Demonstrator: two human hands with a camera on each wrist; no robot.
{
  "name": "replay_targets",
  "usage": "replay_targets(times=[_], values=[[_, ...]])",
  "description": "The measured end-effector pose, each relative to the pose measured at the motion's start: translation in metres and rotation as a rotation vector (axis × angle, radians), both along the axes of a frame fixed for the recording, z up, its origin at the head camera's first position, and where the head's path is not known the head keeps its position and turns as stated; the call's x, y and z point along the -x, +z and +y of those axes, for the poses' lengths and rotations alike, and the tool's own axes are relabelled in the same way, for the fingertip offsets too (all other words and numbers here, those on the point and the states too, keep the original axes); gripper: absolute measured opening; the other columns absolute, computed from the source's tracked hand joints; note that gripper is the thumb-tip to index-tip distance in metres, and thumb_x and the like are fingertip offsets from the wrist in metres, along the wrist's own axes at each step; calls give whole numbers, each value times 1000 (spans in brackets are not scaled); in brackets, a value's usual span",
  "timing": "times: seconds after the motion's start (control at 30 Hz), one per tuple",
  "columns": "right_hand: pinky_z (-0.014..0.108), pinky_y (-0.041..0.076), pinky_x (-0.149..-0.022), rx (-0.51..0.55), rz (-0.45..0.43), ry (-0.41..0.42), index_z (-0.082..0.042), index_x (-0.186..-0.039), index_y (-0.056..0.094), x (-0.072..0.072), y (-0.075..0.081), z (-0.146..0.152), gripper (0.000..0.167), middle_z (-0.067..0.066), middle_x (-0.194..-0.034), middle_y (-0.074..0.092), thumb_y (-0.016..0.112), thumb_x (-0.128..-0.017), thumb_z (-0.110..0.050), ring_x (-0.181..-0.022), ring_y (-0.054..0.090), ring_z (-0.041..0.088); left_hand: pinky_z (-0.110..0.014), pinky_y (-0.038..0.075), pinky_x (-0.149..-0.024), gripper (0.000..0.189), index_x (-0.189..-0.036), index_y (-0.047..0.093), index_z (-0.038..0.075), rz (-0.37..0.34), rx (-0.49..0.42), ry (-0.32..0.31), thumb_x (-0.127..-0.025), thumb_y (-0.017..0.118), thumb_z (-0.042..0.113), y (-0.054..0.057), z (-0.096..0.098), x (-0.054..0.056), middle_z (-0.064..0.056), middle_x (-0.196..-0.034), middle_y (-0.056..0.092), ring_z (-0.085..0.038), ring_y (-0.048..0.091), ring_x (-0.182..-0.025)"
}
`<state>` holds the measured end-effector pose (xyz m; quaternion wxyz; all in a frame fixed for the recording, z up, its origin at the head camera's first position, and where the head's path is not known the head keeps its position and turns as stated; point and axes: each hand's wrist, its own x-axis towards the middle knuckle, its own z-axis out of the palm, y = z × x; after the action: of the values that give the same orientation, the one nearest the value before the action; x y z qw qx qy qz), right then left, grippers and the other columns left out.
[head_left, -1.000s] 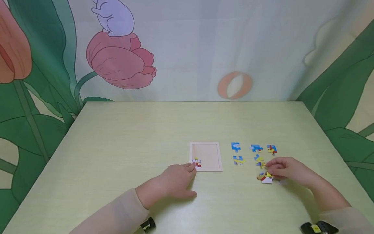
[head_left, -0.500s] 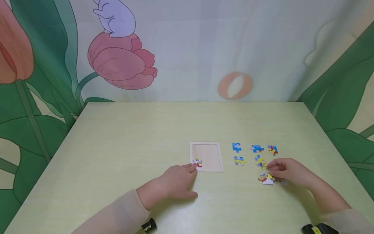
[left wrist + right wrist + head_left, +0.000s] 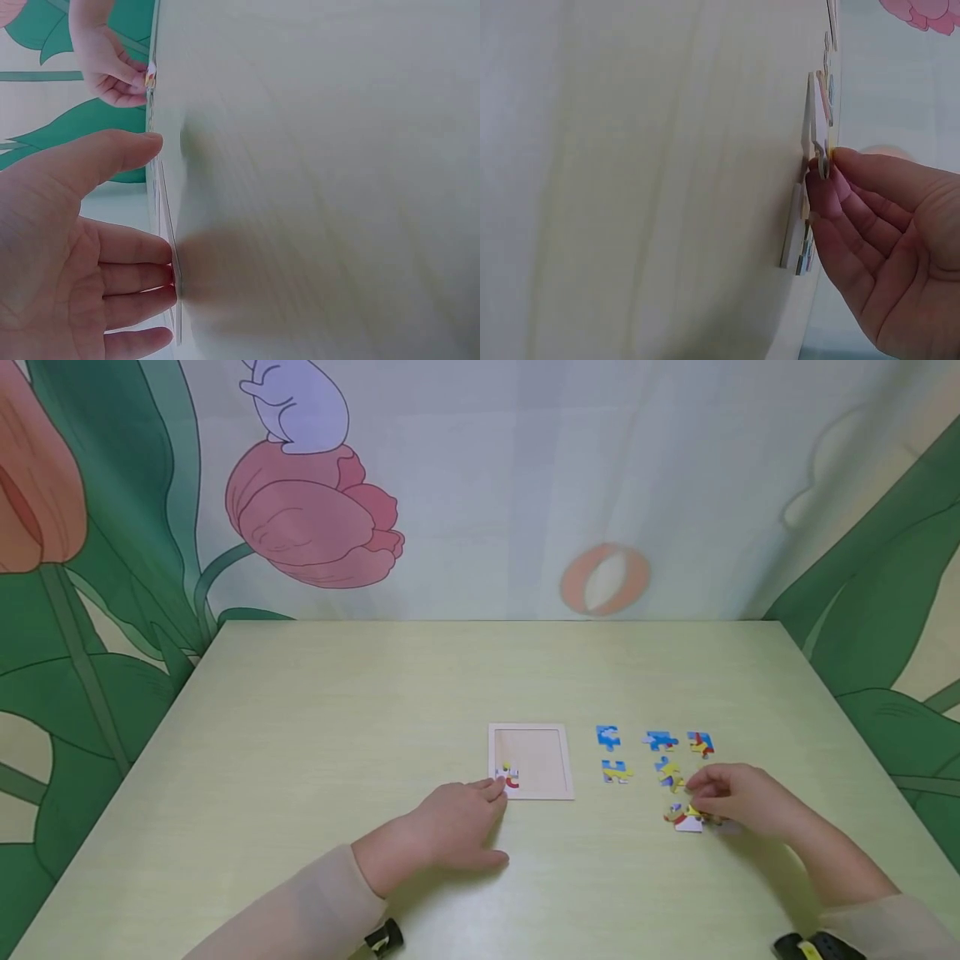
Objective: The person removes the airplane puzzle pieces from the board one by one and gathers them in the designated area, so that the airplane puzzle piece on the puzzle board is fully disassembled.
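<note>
In the head view my left hand (image 3: 457,827) lies with its fingers stretched out, fingertips on the near left corner of a square puzzle frame (image 3: 567,768). One puzzle piece (image 3: 511,776) with red and yellow sits in that corner, partly covered by the fingers. My right hand (image 3: 738,797) pinches a white and yellow puzzle piece (image 3: 819,124) between thumb and finger, close over the table, seen edge-on in the right wrist view. Just beneath this hand another puzzle piece (image 3: 729,828) shows a pale edge, mostly hidden.
Right of the frame, loose pieces lie on the pale table (image 3: 360,710): a blue piece (image 3: 608,737), a blue and yellow piece (image 3: 617,772), a blue piece (image 3: 660,741), a red and blue piece (image 3: 701,743) and a yellow piece (image 3: 667,772). A printed curtain (image 3: 465,485) hangs behind.
Both hands keep their places, the left on the frame and the right at the puzzle piece. The whole head view shifts very slightly.
</note>
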<state>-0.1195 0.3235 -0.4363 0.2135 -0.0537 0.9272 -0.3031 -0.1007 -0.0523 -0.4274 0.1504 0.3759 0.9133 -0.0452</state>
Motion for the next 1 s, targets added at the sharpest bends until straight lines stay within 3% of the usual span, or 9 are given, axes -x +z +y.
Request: replay_targets(times=[0.67,0.8,1.0], values=[[32,49,-67,-164,81,34,0,-104,63,-1,5,-13,24,0,-84,61,68,-84,-11,-77,55,16,-29,36,-101,77,-137,46,2,15,15,-7,-84,55,57,2,1,-1,-9,-145,38,-20,36,-132],[34,50,-71,-132,126,26,-3,-104,64,1,6,-20,21,-1,-85,62,67,-85,-13,-78,55,16,-29,36,-101,77,-137,45,2,17,22,-6,-84,55,58,3,1,-1,-9,-145,38,-20,36,-132],[32,51,-74,56,119,22,-5,-106,64,8,7,-42,22,-1,-88,64,65,-88,-18,-81,59,16,-29,36,-101,77,-137,45,2,23,23,-10,-84,55,57,4,1,-2,-9,-145,38,-20,36,-132]])
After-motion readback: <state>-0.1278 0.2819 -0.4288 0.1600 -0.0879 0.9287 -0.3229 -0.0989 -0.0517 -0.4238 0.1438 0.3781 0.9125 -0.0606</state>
